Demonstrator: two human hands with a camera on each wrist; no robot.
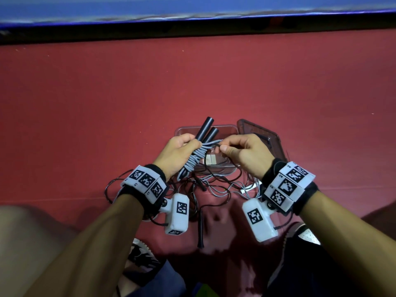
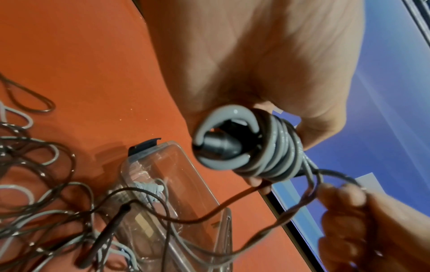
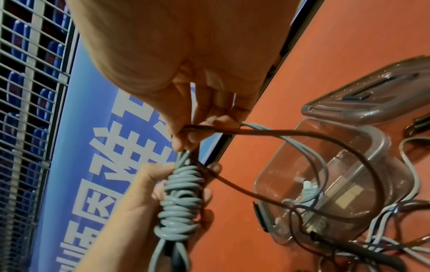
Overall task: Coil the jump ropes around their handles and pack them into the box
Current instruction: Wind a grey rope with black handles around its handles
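**Hands winding a grey jump rope over the clear box**

Left hand (image 1: 179, 151) has its fingers curled round a pair of black handles (image 1: 205, 130), side by side and pointing toward the upper middle of the head view, with the grey rope (image 1: 196, 157) coiled in many turns around their lower part. Right hand (image 1: 243, 152) pinches a thin dark rope (image 3: 291, 135) between thumb and fingertips just beside the top of the coil; grey strands run into the same pinch.

Directly beneath the hands, at frame centre, sits the clear plastic box (image 1: 225, 128), open, with a small pale coiled bundle (image 3: 308, 193) inside. Its lid (image 1: 267, 136) lies touching the box's right side. Loose grey and dark ropes (image 1: 214, 187) tangle on the red floor (image 1: 85, 103) just below the box, one black handle (image 1: 201, 230) among them. A blue banner (image 1: 192, 7) crosses the top.
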